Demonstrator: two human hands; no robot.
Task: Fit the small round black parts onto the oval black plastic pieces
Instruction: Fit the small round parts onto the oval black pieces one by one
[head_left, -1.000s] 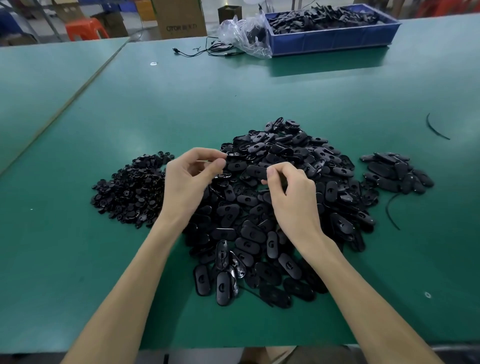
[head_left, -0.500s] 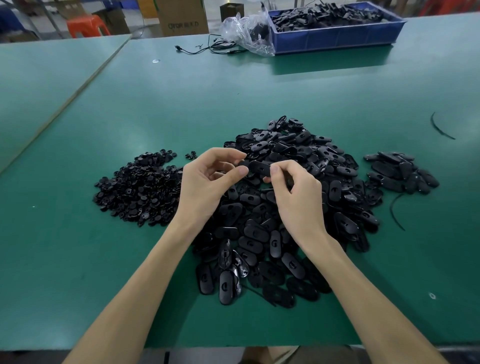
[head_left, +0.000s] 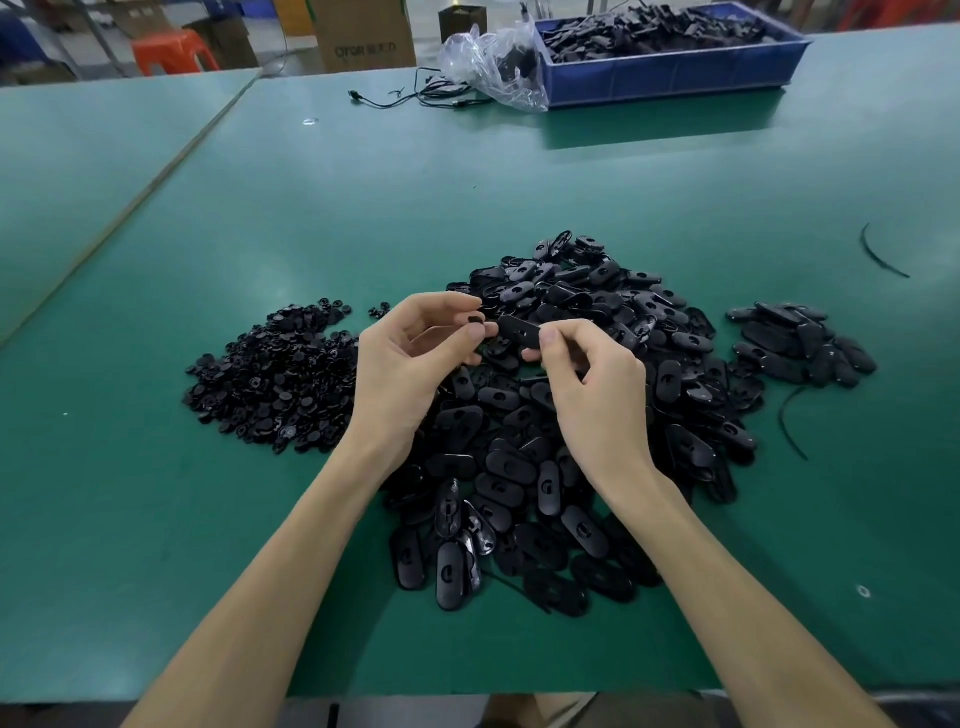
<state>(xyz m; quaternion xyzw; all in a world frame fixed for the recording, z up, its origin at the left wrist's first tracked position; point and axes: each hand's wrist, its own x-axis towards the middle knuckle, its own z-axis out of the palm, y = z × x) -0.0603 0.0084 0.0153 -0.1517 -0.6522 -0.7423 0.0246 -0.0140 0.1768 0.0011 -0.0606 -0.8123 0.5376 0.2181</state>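
A large heap of oval black plastic pieces (head_left: 597, 395) covers the middle of the green table (head_left: 363, 208). To its left lies a pile of small round black parts (head_left: 275, 379). My left hand (head_left: 410, 364) pinches one small round black part (head_left: 474, 318) between thumb and fingertips. My right hand (head_left: 592, 384) pinches one oval black piece (head_left: 519, 331) by its right end, held above the heap. The round part sits just off the oval piece's left end; whether they touch I cannot tell.
A smaller group of oval pieces (head_left: 800, 343) lies at the right. A blue bin (head_left: 670, 78) of black parts, a clear plastic bag (head_left: 493, 62) and a black cable (head_left: 415, 96) are at the far edge. Thin black strips (head_left: 880, 254) lie at the right. A second table (head_left: 78, 171) adjoins on the left.
Both hands have lifted from the heap and come together. My right hand now holds an oval piece out in the open, and my left hand has brought a round part up to it.
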